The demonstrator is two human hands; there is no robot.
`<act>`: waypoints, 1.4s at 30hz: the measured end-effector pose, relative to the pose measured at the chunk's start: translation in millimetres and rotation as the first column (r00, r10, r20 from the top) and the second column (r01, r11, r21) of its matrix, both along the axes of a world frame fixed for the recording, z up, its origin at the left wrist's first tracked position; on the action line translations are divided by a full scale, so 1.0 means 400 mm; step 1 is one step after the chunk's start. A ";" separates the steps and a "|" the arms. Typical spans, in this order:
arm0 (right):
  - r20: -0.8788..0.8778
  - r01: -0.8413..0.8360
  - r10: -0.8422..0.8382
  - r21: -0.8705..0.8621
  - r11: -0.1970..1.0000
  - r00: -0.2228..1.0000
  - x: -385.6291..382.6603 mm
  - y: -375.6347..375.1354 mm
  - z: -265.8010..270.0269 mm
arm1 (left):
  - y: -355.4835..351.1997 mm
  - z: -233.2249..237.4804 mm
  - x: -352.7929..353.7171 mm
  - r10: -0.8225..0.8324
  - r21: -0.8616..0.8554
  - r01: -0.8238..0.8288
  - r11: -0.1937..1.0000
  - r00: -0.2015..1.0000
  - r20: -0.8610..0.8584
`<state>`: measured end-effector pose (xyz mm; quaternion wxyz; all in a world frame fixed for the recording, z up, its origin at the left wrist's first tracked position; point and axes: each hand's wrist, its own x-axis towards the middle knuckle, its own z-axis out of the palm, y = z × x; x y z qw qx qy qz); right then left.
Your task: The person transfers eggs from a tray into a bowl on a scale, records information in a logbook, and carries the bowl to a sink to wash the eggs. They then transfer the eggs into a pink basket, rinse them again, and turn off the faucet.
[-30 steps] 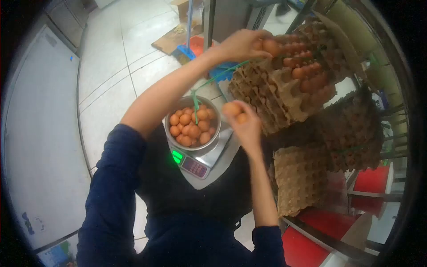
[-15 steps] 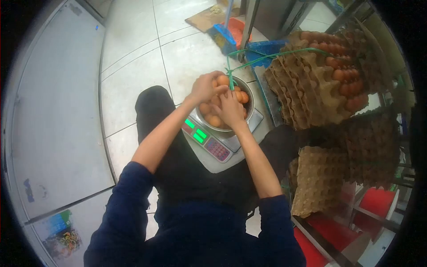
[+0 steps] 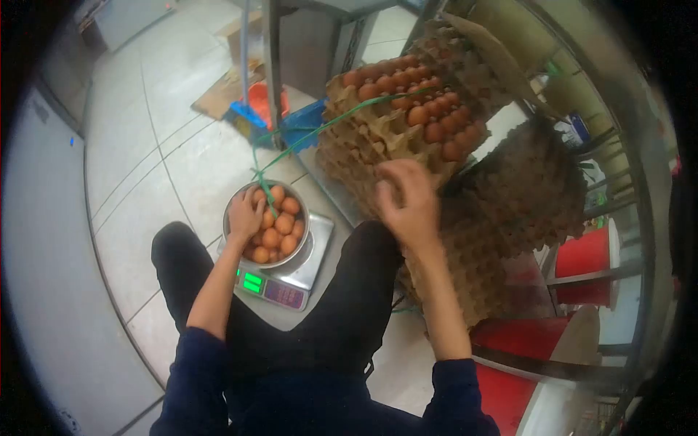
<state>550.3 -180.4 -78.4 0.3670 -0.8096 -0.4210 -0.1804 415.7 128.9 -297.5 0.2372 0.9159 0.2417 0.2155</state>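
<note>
A metal bowl (image 3: 306,238) full of brown eggs (image 3: 271,237) stands on a digital scale (image 3: 314,253) with a lit green display. My left hand (image 3: 246,216) reaches inside the left part of the bowl, fingers curled around an egg (image 3: 259,195) near the rim. Slightly blurred, my right hand (image 3: 408,202) is raised right of the bowl, thumb and fingers apart, with nothing visible between them. It is in front of stacked cardboard egg trays (image 3: 356,145); brown eggs (image 3: 434,132) fill the top one. A green string (image 3: 263,176) hangs over the bowl and runs up towards the trays.
Further egg trays (image 3: 465,269) lean on the right, beside red-covered round stools (image 3: 582,265). A metal post (image 3: 273,65), a blue dustpan-like item (image 3: 247,114) and a red container (image 3: 267,102) are behind. My knees flank the scale.
My right hand has left the bowl and moved right, up towards the egg trays. My left hand stays in the bowl. The view has turned to the right.
</note>
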 end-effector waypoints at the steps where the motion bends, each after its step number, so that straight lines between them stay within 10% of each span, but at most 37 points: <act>1: 0.060 0.126 -0.126 0.000 0.992 0.990 0.035 -0.035 0.044 | -0.007 0.014 0.001 0.038 -0.013 -0.038 0.999 0.999 0.036; 5: 0.026 0.416 -0.419 -0.189 0.889 0.907 0.182 -0.148 0.095 | -0.108 0.175 0.101 0.081 0.005 -0.090 0.996 0.916 0.393; 7: -0.048 0.396 -0.422 -0.266 0.879 0.905 0.225 -0.150 0.087 | -0.215 0.305 0.228 -0.166 -0.010 0.223 0.975 0.759 0.630; 11: 0.106 0.458 -0.453 -0.376 0.806 0.885 0.272 -0.134 0.046 | -0.382 0.534 0.482 -0.716 0.314 0.663 0.680 0.508 0.479; 14: 0.044 0.475 -0.500 -0.396 0.786 0.865 0.274 -0.133 0.064 | -0.440 0.538 0.701 -0.852 0.771 0.385 0.507 0.359 0.380; 16: -0.002 0.453 -0.489 -0.377 0.808 0.872 0.271 -0.149 0.083 | -0.460 0.596 0.695 -0.860 0.830 0.443 0.339 0.504 0.082; 19: -0.055 0.434 -0.464 -0.272 0.859 0.884 0.266 -0.163 0.075 | -0.450 0.681 0.654 -0.750 0.464 0.842 0.277 0.491 -0.443; 25: -0.012 0.452 -0.458 0.177 0.874 0.889 0.229 -0.166 0.011 | -0.406 0.696 0.691 -0.872 0.375 0.901 0.216 0.351 -0.341; 28: -0.116 0.387 -0.374 0.420 0.821 0.920 0.159 -0.118 -0.007 | -0.394 0.592 0.692 -0.913 0.593 0.727 0.345 0.407 0.031; 33: -0.322 0.118 0.030 0.430 0.895 0.946 -0.034 -0.034 -0.062 | -0.232 0.646 0.543 -0.902 0.381 0.818 0.431 0.380 0.205; 37: -0.554 -0.200 0.257 0.162 0.966 0.792 -0.128 0.085 -0.170 | -0.046 0.553 0.287 -0.779 0.087 0.776 0.625 0.628 -0.007; 42: -0.484 -0.249 0.163 -0.119 0.961 0.860 -0.126 0.271 -0.402 | 0.087 0.289 0.079 -0.486 0.076 0.633 0.771 0.660 -0.573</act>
